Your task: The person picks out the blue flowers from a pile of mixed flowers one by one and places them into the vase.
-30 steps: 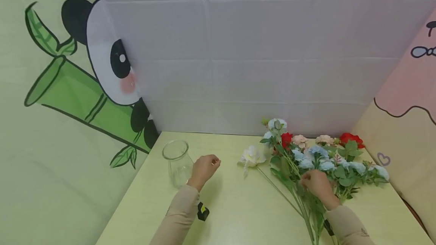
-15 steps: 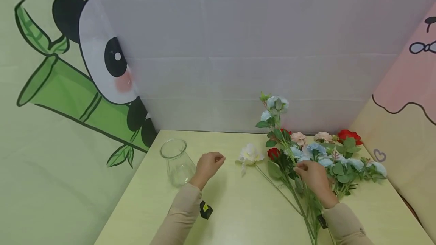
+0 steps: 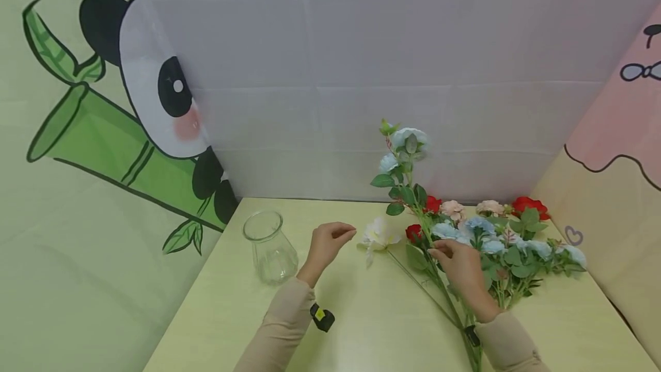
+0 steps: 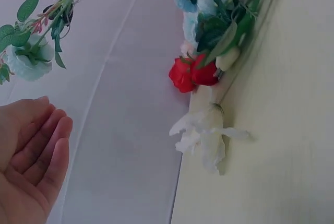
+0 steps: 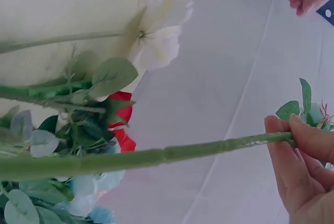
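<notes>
Between thumb and fingers, my right hand [image 3: 459,268] pinches the green stem [image 5: 172,153] of a light blue artificial flower [image 3: 408,139]. Its blooms and leaves stand raised against the grey backdrop, above the other flowers. My left hand [image 3: 327,245] is held in the air to the right of the glass vase [image 3: 276,257], palm turned inward and fingers loosely bent with nothing in them. In the left wrist view, the blue bloom [image 4: 31,59] hangs just beyond that hand's fingertips, apart from them. A white flower [image 3: 379,235] lies on the table between the two hands.
On the right of the pale table [image 3: 217,314] lies a pile of artificial flowers, with red roses [image 3: 531,206], pink blooms [image 3: 490,208] and blue ones [image 3: 480,225]. A grey cloth wall [image 3: 330,119] rises behind the table. Each wrist carries a small black camera [image 3: 322,317].
My right hand has lifted the blue flower out of the pile, moving it up and to the left. The left hand has shifted slightly right, its fingers loosening a little.
</notes>
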Demonstrator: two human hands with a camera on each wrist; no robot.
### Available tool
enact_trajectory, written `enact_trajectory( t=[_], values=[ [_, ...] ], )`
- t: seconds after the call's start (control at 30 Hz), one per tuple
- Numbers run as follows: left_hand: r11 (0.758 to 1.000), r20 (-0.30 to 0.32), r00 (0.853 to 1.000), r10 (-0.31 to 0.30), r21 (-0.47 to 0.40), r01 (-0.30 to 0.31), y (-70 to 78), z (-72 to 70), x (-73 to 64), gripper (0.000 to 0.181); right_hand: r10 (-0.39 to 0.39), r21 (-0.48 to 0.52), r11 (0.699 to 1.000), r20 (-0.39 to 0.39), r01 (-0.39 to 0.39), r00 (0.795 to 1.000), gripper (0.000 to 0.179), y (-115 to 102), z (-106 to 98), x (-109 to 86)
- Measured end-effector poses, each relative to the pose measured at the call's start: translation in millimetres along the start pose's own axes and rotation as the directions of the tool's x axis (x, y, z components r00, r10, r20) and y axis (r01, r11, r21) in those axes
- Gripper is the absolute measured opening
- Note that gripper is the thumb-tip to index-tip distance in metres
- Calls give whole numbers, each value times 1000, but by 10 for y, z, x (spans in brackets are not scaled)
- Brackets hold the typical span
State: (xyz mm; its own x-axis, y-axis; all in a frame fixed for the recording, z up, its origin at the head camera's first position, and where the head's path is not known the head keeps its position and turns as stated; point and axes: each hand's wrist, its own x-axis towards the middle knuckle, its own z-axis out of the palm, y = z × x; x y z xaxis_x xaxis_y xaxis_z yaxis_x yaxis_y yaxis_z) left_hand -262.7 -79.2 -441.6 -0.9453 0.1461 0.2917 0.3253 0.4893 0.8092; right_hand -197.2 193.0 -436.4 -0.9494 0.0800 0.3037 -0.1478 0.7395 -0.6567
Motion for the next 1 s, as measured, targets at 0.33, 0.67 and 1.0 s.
enact_trajectory(
  t=[0.33,0.67,1.0],
  values=[
    [905,-24,993,-113,-416,93,295,-46,113,25,-70,68,995,-77,75,995,18,-181,140,-90],
    [793,-99,984,-148,-606,59,515,-128,130,22,-213,97,967,-198,235,957,14,-278,302,-218],
    [762,-112,984,-137,-646,32,595,-140,102,22,-291,83,943,-268,323,919,15,-336,365,-278]
  ],
)
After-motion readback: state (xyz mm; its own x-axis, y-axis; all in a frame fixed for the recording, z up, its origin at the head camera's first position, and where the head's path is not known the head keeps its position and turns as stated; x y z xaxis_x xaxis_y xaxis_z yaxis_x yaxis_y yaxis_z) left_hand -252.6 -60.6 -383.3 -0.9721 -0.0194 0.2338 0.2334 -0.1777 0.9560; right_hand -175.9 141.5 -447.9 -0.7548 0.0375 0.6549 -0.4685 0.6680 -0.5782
